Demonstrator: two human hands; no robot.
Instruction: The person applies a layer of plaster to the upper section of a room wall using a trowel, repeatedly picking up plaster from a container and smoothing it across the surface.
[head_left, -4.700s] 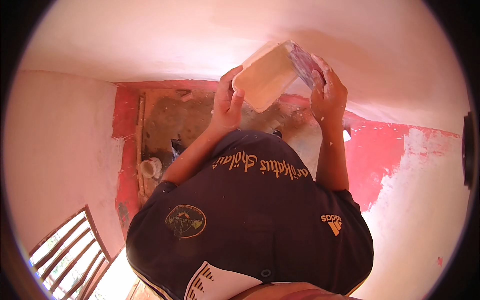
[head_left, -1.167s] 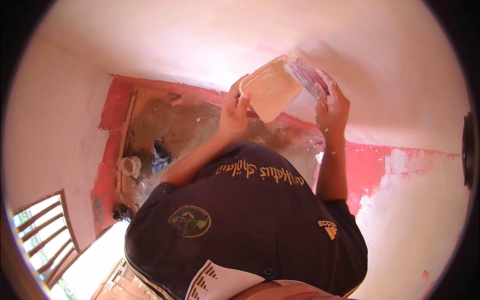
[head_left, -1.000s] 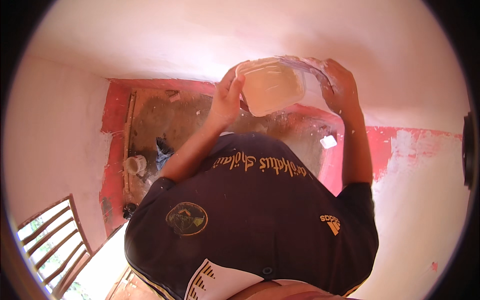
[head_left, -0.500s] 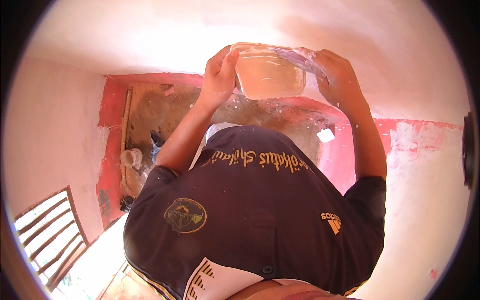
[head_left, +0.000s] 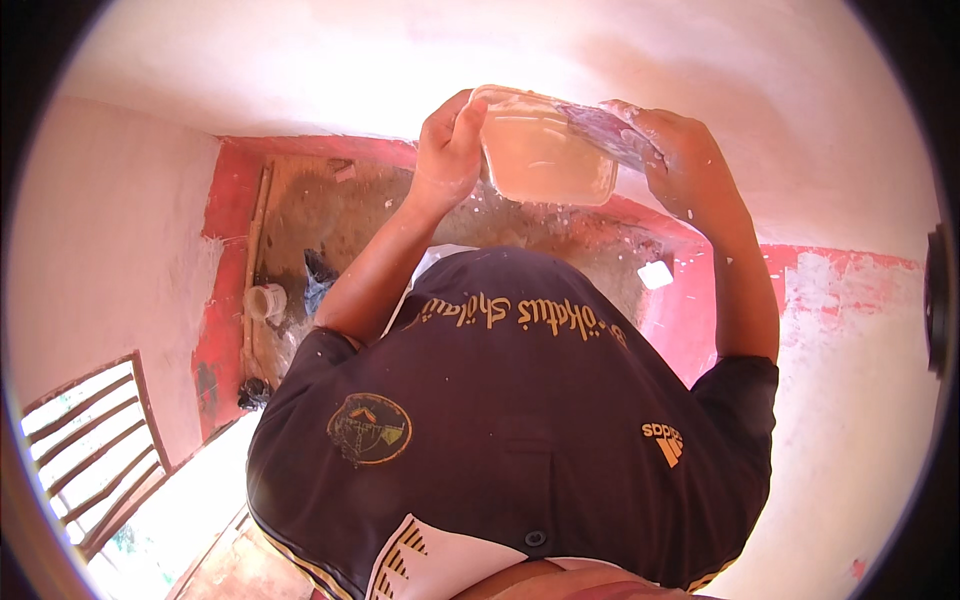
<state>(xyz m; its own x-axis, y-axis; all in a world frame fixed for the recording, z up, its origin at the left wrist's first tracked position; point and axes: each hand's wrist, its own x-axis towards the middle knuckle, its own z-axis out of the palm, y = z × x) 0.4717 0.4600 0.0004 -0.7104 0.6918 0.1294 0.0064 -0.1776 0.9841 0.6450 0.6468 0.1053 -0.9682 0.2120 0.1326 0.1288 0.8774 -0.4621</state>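
Note:
My left hand (head_left: pixel 450 155) grips the left side of a rectangular plastic tub (head_left: pixel 548 160), thumb over its rim. The tub is pale and rounded at the corners, with whitish smears along its edges. Closed around a flat scraper (head_left: pixel 612 135), my right hand (head_left: pixel 690 165) is at the tub's upper right. The scraper's greyish blade, streaked with white, lies against or just over the tub's rim; I cannot tell if they touch. White specks dot my right hand and forearm. My right fingers partly hide the scraper's held end.
A pale wall (head_left: pixel 330 80) with a red lower band rises close beyond the tub. On the brown, white-spattered floor (head_left: pixel 330 215) are a whitish bucket (head_left: pixel 265 302), a dark plastic bag (head_left: pixel 318 278) and, to the right, a white square piece (head_left: pixel 655 274). A barred window (head_left: pixel 95 450) is at lower left.
Both hands, with the tub and scraper, have shifted slightly right in the view. The scraper has moved a little down and right along the tub's edge, and more of its blade shows.

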